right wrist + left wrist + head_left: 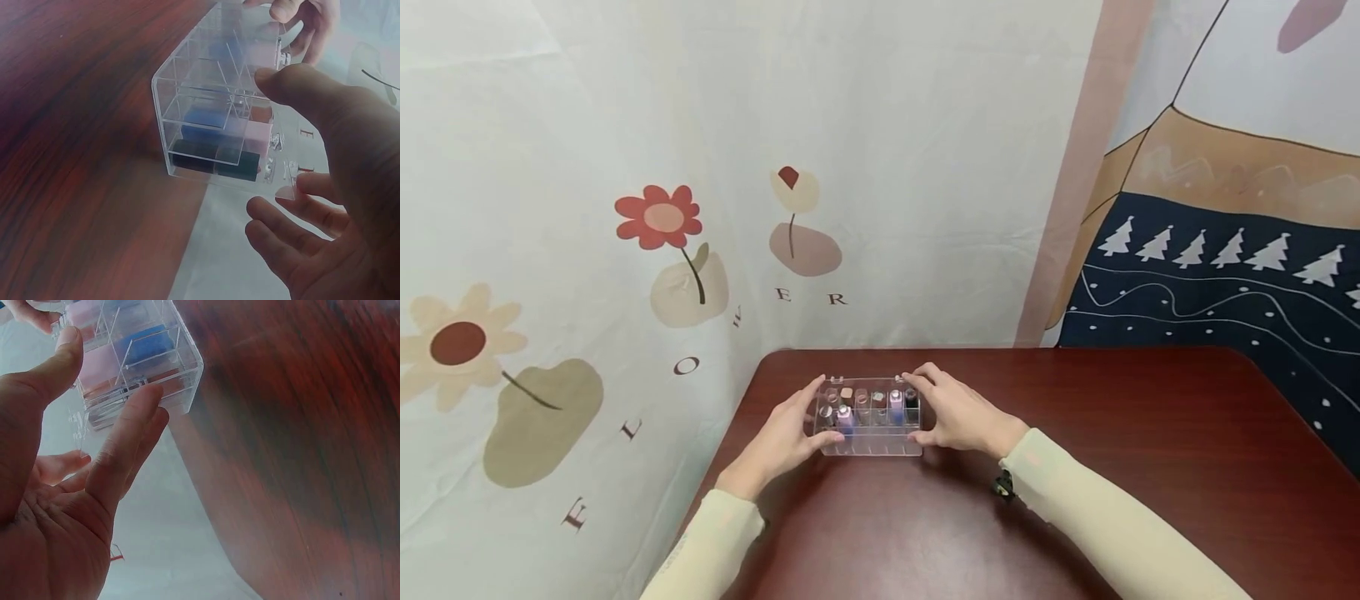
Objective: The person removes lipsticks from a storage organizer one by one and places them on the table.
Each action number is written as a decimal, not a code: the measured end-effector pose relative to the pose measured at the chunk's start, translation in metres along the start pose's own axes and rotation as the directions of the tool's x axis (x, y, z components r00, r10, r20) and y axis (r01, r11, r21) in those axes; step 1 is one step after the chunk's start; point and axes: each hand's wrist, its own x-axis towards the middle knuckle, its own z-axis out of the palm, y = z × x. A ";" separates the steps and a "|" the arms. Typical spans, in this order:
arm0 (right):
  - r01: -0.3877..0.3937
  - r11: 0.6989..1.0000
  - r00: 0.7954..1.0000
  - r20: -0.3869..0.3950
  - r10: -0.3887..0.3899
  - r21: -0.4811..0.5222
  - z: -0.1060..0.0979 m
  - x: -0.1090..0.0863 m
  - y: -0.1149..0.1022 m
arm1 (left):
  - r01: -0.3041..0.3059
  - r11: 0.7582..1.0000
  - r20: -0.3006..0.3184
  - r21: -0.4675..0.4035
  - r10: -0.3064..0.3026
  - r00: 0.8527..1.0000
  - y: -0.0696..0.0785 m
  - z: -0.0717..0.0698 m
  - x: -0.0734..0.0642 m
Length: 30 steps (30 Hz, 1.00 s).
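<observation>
A clear plastic lipstick organizer (871,445) with a hinged lid and compartments stands on the table between the two hands. The left hand (786,429) holds its left end, thumb at the front edge and fingers along the side. At the right end, the right hand (964,414) grips with its thumb in front and fingers towards the rear corner. Inside are several lipstick tubes, among them a pink-and-blue tube (846,418) in the front row, a second pink-and-blue tube (896,406) near the right, and a dark tube (215,160) in the right end compartment.
The reddish-brown wooden table (880,525) extends towards the viewer and to the right. A pale curtain (925,208) with printed flowers hangs behind and left. A dark-blue printed cloth (1210,292) with trees hangs at the right.
</observation>
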 end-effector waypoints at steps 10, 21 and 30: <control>-0.022 1.000 1.000 0.010 0.022 0.011 -0.006 -0.013 0.007 | 0.003 1.000 0.001 -0.005 -0.003 1.000 0.013 0.009 0.001; -0.045 0.999 0.999 -0.020 0.045 0.015 -0.012 -0.028 0.019 | -0.016 1.000 0.018 0.025 0.016 1.000 0.029 0.019 0.008; -0.029 0.998 0.999 -0.033 0.031 0.050 -0.019 -0.043 0.029 | -0.046 0.998 0.038 0.052 0.044 0.998 0.044 0.029 0.010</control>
